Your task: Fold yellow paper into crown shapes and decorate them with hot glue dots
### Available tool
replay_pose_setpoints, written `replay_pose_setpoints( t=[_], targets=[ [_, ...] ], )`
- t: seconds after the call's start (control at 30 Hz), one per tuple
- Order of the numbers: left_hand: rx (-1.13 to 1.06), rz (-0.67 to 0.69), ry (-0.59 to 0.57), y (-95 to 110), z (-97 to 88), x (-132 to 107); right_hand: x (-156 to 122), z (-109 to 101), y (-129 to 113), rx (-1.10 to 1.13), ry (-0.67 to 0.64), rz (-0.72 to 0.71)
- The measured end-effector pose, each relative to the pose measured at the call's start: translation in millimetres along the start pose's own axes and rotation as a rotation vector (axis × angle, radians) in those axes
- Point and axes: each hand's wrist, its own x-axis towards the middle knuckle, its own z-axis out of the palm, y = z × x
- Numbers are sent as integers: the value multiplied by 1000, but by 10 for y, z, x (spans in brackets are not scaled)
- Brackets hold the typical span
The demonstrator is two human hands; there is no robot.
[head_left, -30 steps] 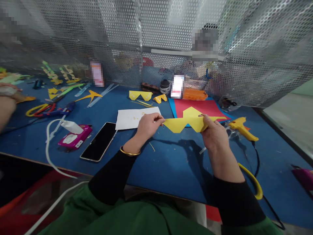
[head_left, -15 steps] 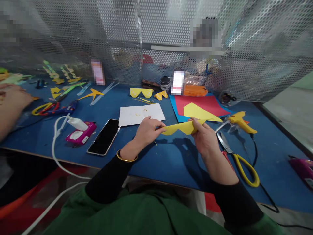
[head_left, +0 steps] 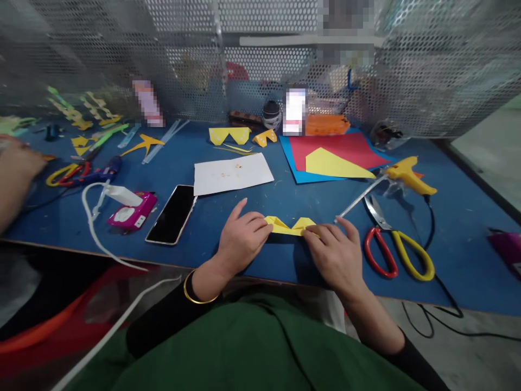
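A folded yellow paper cutout [head_left: 287, 230] lies low over the blue table, its two humps pointing away from me. My left hand [head_left: 244, 233] grips its left end, fingers curled onto the paper. At the other end, my right hand [head_left: 332, 247] presses its fingers on the paper; the fingertips partly cover that end. Beyond my left hand is a white sheet [head_left: 256, 174] with small yellow scraps on it. Farther back stand a yellow zigzag-cut paper piece [head_left: 230, 136] with pale dots and a smaller orange one [head_left: 265, 138].
Scissors [head_left: 380, 222] with red and yellow handles and a yellow glue gun [head_left: 411, 175] lie to the right. Coloured paper sheets [head_left: 291, 163] are behind. A dark phone [head_left: 171, 214] and a purple power socket [head_left: 132, 212] lie left; a co-worker's hand [head_left: 20, 174] is at far left.
Both hands brought the yellow paper down and nearer to me. It turned over, so its humps now point away instead of toward me. The view shifted slightly.
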Motion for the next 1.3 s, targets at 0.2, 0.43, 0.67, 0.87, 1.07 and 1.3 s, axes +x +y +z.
replay_pose_setpoints(
  t=[0.2,0.43,0.67,0.87,1.07,1.3],
  targets=[
    [-8,-27,-86,82,-7,-68,-40,30,-56,29,-73,-15],
    [-84,37,-275,159,157,-122,-93,33,-92,100,-73,60],
    [-157,21,-292,173,160,-132,-112,101,-210,220,-242,-11],
    [-149,27,-316,155,168,-139,-143,83,-246,260,-291,51],
    [-80,52,-355,183,176,-171,-160,59,-218,256,-358,23],
    [-139,31,-398,192,154,-163,-218,4,-218,215,-343,74]
  ],
)
